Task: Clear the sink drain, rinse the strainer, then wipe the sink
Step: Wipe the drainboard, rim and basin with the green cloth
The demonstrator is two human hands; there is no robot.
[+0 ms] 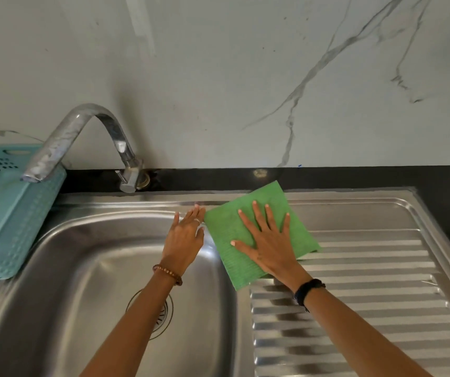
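A green cloth lies flat across the rim between the steel sink basin and the ribbed drainboard. My right hand presses flat on the cloth, fingers spread. My left hand rests just left of the cloth, fingertips at the cloth's left corner on the sink's far rim, fingers extended. The round drain strainer sits in the basin floor, partly hidden by my left forearm.
A chrome faucet arches over the back left, its spout above a teal plastic basket at the left edge. A black counter strip runs behind the sink below a marble wall.
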